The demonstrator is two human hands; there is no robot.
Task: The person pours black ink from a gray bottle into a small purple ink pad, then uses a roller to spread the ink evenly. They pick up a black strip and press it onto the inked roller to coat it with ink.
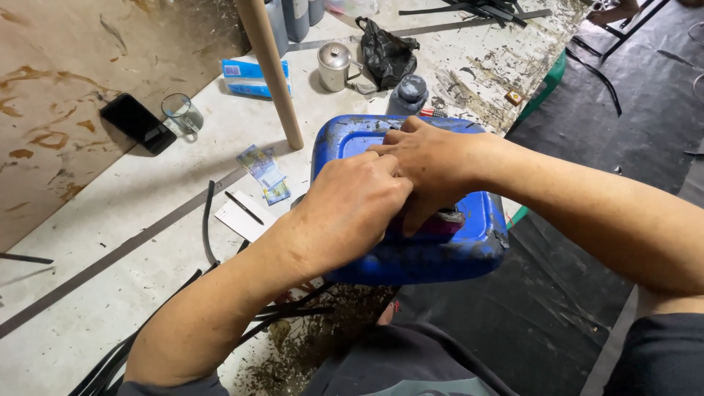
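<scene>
A brown stained board (66, 95) is leaning along the far left, and beside it a black phone (137, 123) is lying flat on the pale, paint-flecked bench (110, 220), with a small clear glass (182, 113) standing just next to it. Thin black strips (207, 224) are trailing across the bench toward the near edge, and a white card with a black pen (243, 208) on it is sitting near a few folded banknotes (264, 174). A blue packet (253, 77) is lying behind a pale wooden pole (273, 73) that is slanting up from the bench. Further back a small steel lidded pot (335, 66) is standing next to a crumpled black plastic bag (386, 53), with a dark grey-capped bottle (408, 94) just in front of them. At the bench's near right edge a blue plastic jerrycan (440, 249) is lying on its side, smeared with dark grime, partly overhanging the black sheet on the floor (587, 147). The person's left hand (352, 209) is resting curled on top of the jerrycan, its grip clenched, though I cannot tell whether anything is inside it. The right hand (429, 158) is crossing over just beyond it, fingers spread flat and released, pressing on the can's upper face and touching the left hand's knuckles.
</scene>
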